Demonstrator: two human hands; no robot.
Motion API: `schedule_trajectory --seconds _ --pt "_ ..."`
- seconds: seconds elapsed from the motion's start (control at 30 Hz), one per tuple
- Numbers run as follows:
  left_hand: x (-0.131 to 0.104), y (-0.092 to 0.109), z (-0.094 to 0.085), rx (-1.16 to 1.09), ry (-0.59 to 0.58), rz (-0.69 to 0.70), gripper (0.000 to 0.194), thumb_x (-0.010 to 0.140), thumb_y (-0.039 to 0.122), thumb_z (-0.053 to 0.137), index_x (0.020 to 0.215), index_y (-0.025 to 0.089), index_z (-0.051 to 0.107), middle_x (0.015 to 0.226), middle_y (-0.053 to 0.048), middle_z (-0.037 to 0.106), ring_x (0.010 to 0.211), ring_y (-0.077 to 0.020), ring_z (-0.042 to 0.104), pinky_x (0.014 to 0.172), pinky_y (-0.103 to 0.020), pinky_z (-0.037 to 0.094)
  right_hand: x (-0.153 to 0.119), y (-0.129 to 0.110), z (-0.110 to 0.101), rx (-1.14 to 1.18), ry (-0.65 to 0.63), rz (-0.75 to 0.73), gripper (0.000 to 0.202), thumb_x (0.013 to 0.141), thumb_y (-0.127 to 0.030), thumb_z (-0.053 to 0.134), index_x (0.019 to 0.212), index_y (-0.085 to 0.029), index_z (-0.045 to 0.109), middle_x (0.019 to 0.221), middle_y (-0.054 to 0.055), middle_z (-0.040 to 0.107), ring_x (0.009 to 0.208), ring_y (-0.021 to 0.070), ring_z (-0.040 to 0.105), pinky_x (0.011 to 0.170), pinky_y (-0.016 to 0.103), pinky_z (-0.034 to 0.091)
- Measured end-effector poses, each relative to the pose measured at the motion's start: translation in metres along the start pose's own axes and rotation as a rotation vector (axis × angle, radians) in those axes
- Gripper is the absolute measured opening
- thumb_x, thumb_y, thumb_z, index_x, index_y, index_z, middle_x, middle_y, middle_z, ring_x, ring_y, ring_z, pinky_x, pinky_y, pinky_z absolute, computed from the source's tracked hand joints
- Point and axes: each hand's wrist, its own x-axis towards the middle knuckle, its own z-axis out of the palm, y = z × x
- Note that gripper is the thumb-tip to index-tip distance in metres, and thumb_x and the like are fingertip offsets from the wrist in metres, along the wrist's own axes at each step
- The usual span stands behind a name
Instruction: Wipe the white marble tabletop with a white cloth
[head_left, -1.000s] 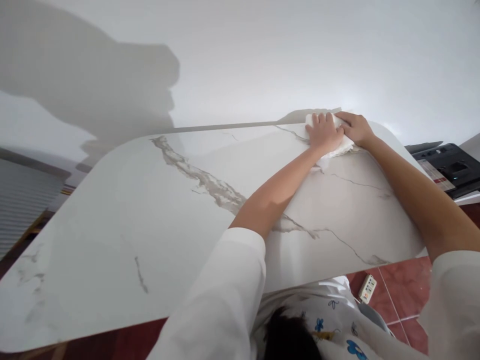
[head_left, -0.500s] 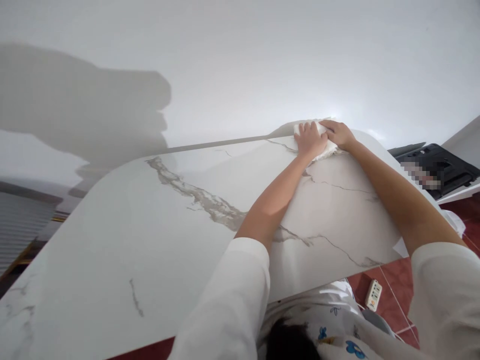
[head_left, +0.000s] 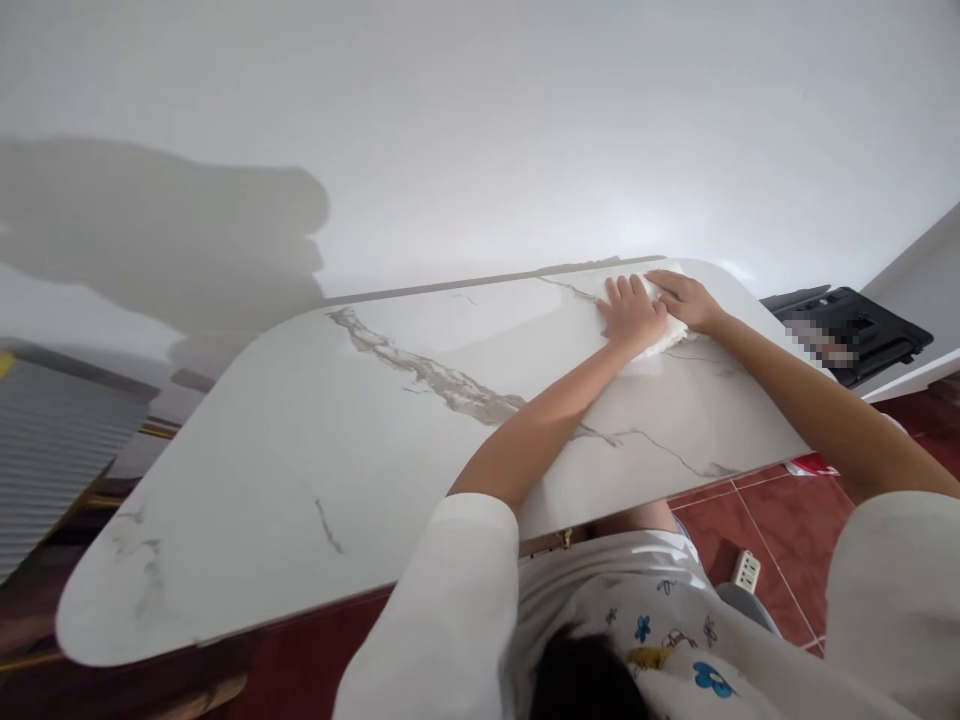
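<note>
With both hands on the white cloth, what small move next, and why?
Probably draw the white cloth slightly toward the body: left hand and right hand both rest on it near the far edge, and the marbled tabletop extends toward the body.

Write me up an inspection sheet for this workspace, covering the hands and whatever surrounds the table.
Surface: pale tabletop with grey-brown marbled veins and rounded corners.
Things in use: white cloth, lying near the tabletop's far edge, partly covered by the hands.
Clutter: black object beyond the right end, partly pixelated; red-and-white item low at right, too little visible to identify.
Left hand: fingers spread on the cloth.
Right hand: beside the left, also at the cloth; grip unclear.
Cables: nothing seen; power strip on the floor.
Surroundings: white wall behind, bearing a shadow; red tiled floor.
</note>
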Motion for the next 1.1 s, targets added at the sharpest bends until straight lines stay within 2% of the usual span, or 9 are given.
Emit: schedule_trajectory --seconds 0.17,0.33,0.53,0.73,0.9,1.1 --pt "-0.038 0.012 -0.001 0.002 -0.007 0.039 0.058 0.096 0.034 0.033 0.150 0.013 0.036 0.160 -0.015 0.034 0.152 -0.0323 0.021 0.116 -0.054 0.033 -0.041 -0.015 -0.016 0.006 -0.005 -0.021 0.056 0.086 -0.038 0.041 0.136 -0.023 0.062 0.143 0.004 0.060 0.137 0.0278 0.052 0.115 0.053 0.041" --pt "-0.073 0.016 -0.003 0.008 -0.023 0.093 0.058 0.096 0.035 0.034 0.151 0.014 0.036 0.160 -0.015 0.035 0.152 -0.0343 0.021 0.116 -0.056 0.033 -0.077 -0.031 -0.029 -0.016 -0.016 -0.007 0.058 0.085 -0.034 0.042 0.139 -0.022 0.059 0.145 0.004 0.058 0.139 0.0290 0.050 0.117 0.054 0.039" --pt "-0.114 0.021 -0.014 -0.002 -0.089 0.134 0.056 0.099 0.035 0.033 0.151 0.015 0.032 0.157 -0.017 0.035 0.149 -0.0351 0.023 0.114 -0.054 0.034 -0.116 -0.048 -0.042 0.028 -0.031 -0.037 0.058 0.086 -0.035 0.047 0.141 -0.024 0.058 0.147 0.002 0.056 0.139 0.0312 0.049 0.117 0.054 0.040" --pt "-0.152 0.028 -0.022 -0.033 -0.106 0.146 0.055 0.097 0.035 0.037 0.150 0.017 0.032 0.154 -0.017 0.038 0.146 -0.0354 0.026 0.112 -0.055 0.035 -0.151 -0.068 -0.056 0.056 -0.043 -0.065 0.056 0.088 -0.037 0.047 0.143 -0.028 0.056 0.145 -0.001 0.057 0.138 0.0309 0.050 0.118 0.055 0.040" --pt "-0.166 0.037 -0.017 -0.054 -0.088 0.146 0.054 0.097 0.037 0.037 0.147 0.018 0.034 0.149 -0.017 0.042 0.139 -0.0339 0.033 0.110 -0.053 0.037 -0.167 -0.071 -0.067 0.057 -0.052 -0.080 0.055 0.089 -0.037 0.047 0.143 -0.027 0.056 0.145 0.001 0.057 0.137 0.0315 0.051 0.116 0.056 0.043" --pt "-0.159 0.068 0.001 -0.067 -0.056 0.211 0.055 0.097 0.039 0.033 0.146 0.012 0.036 0.145 -0.020 0.044 0.136 -0.0343 0.034 0.107 -0.052 0.037 -0.181 -0.035 -0.089 0.034 -0.051 -0.046 0.051 0.091 -0.042 0.050 0.141 -0.032 0.057 0.141 0.001 0.061 0.135 0.0319 0.053 0.115 0.055 0.044"
